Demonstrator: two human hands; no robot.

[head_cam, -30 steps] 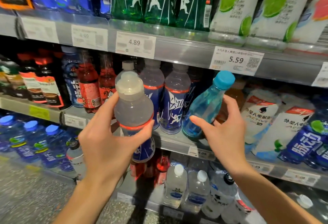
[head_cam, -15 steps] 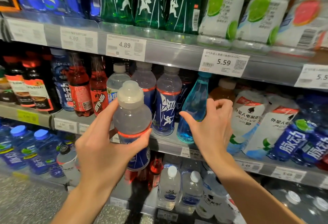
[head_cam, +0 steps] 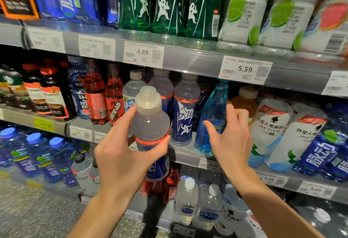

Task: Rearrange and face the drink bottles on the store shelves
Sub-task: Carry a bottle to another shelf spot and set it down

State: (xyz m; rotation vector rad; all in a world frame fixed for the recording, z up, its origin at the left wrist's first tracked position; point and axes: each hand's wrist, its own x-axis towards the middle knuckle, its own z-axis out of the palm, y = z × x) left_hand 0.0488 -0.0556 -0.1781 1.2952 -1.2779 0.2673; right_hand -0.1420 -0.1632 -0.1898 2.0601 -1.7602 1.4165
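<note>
My left hand point(head_cam: 122, 156) grips a clear bottle with a grey cap and dark blue label point(head_cam: 150, 124), held upright in front of the middle shelf point(head_cam: 185, 157). Matching blue-label bottles point(head_cam: 185, 113) stand on that shelf just behind it. To their right a light blue teardrop bottle point(head_cam: 212, 117) stands upright on the shelf. My right hand point(head_cam: 231, 139) is round its lower right side, thumb across the front and fingers curled at its far side.
Red Sting bottles point(head_cam: 114, 102) stand left of the blue-label row, white Active bottles point(head_cam: 269, 124) to the right. Green bottles point(head_cam: 165, 2) fill the top shelf above the price tags point(head_cam: 244, 70). Small water bottles point(head_cam: 186, 202) sit below.
The light blue bottle went from tilted in my right hand to upright on the middle shelf. My left hand kept its bottle steady; the view moved closer.
</note>
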